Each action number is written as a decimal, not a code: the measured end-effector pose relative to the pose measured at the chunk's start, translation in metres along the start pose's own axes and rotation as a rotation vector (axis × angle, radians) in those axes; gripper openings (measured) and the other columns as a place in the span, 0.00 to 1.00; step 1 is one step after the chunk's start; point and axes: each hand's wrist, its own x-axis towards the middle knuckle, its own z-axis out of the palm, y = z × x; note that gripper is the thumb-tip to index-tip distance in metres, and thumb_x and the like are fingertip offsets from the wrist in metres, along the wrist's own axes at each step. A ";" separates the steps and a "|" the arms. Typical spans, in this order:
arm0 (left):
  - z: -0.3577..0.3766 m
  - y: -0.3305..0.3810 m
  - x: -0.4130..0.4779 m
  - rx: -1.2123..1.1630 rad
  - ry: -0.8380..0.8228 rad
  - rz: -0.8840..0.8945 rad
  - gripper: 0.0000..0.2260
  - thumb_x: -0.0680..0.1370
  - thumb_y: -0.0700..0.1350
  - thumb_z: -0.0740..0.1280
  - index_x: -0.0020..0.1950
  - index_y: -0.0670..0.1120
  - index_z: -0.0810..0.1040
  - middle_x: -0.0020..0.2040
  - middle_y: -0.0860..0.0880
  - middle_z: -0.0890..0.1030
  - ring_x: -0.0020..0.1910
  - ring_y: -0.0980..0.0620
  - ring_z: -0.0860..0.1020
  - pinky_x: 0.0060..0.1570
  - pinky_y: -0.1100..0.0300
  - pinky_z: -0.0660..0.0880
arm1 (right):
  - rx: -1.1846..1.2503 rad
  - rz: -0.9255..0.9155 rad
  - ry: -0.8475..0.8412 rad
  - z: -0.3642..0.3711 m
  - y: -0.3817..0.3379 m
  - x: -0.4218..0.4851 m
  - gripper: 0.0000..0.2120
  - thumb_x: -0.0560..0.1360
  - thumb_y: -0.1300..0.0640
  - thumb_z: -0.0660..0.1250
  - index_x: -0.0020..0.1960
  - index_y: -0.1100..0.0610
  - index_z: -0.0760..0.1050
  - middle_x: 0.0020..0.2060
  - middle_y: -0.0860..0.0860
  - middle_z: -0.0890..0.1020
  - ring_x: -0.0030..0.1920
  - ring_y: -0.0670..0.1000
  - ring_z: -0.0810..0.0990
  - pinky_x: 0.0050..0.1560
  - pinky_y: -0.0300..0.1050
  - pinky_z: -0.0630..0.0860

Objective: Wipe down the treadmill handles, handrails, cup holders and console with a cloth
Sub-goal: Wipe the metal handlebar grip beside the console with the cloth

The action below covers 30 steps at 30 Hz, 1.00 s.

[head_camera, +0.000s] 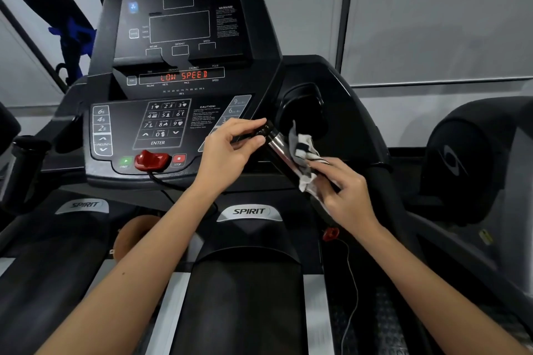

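While left hand [230, 150] pinches black upper end of handle [277, 143], right hand [344, 192] grips striped cloth [305, 150] against its chrome shaft, centre right of frame. Console [202, 121], upper left of hands, reads "LOW SPEED"; "SPIRIT", "ENTER", "STOP", "CAUTION!" legible.

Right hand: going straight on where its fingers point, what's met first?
Probably the left hand, pinching the top of the black-capped chrome handle; the right hand, holding the white dark-striped cloth, points up along it.

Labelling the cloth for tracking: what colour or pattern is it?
White cloth with dark stripes, held by the right hand against the handle. Best seen in head view.
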 end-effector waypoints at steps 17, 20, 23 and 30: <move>0.000 -0.001 0.000 0.006 0.004 -0.023 0.15 0.74 0.37 0.69 0.56 0.52 0.78 0.51 0.58 0.78 0.52 0.64 0.77 0.53 0.72 0.72 | -0.032 -0.068 -0.034 -0.001 -0.006 -0.004 0.16 0.72 0.71 0.63 0.57 0.62 0.78 0.55 0.51 0.79 0.58 0.45 0.78 0.60 0.36 0.73; 0.000 0.000 -0.001 0.003 -0.001 -0.026 0.14 0.74 0.37 0.69 0.57 0.52 0.78 0.51 0.58 0.78 0.53 0.65 0.76 0.54 0.72 0.72 | -0.018 0.048 -0.060 -0.016 0.001 -0.014 0.16 0.71 0.69 0.64 0.58 0.61 0.77 0.52 0.51 0.80 0.55 0.41 0.78 0.56 0.29 0.72; 0.000 0.001 -0.001 0.013 0.000 -0.023 0.14 0.74 0.37 0.69 0.57 0.52 0.78 0.51 0.58 0.78 0.52 0.66 0.76 0.54 0.72 0.72 | -0.060 0.075 -0.075 -0.013 -0.007 -0.004 0.14 0.72 0.71 0.66 0.56 0.63 0.79 0.49 0.50 0.80 0.52 0.39 0.77 0.54 0.28 0.72; 0.001 0.002 -0.001 0.013 0.010 -0.010 0.15 0.74 0.36 0.69 0.57 0.51 0.77 0.51 0.59 0.78 0.51 0.67 0.76 0.52 0.73 0.72 | 0.269 0.367 -0.202 0.022 -0.045 0.069 0.12 0.78 0.64 0.59 0.59 0.60 0.76 0.45 0.45 0.81 0.45 0.37 0.79 0.51 0.29 0.74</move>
